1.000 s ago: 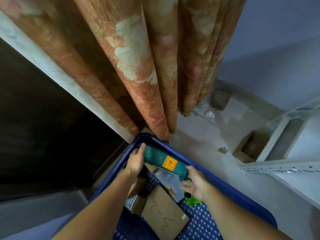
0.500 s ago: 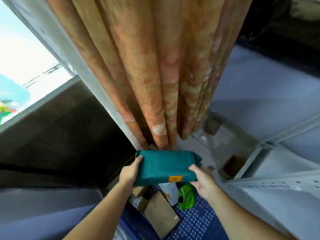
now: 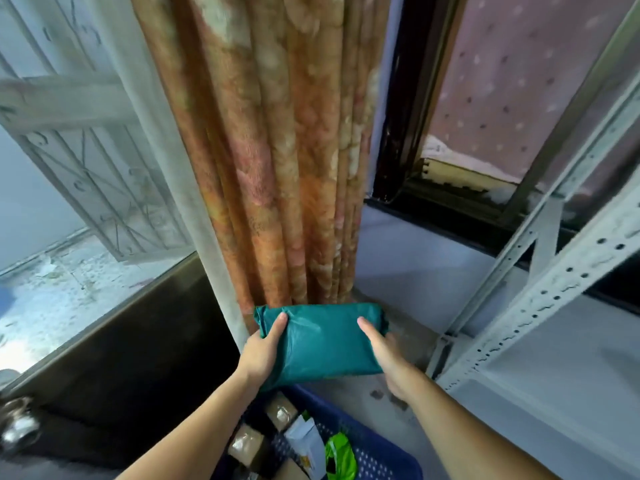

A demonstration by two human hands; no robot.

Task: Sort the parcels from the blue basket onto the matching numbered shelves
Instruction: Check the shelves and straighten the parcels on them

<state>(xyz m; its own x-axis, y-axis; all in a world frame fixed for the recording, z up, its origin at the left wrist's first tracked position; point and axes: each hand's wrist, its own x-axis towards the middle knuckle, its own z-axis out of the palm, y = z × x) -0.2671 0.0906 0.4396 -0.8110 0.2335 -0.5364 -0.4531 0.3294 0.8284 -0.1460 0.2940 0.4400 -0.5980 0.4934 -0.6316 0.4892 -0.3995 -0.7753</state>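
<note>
While no label shows, left hand (image 3: 264, 351) & right hand (image 3: 388, 358) grip teal parcel (image 3: 322, 341).

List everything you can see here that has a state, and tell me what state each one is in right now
teal parcel: held in the air above the basket, gripped at both ends, no label showing
left hand: grips the parcel's left end
right hand: grips the parcel's right end
blue basket: on the floor, parcels inside
green parcel: lying in the basket
curtain: bunched together, hanging
metal shelf: visible part bare
</note>
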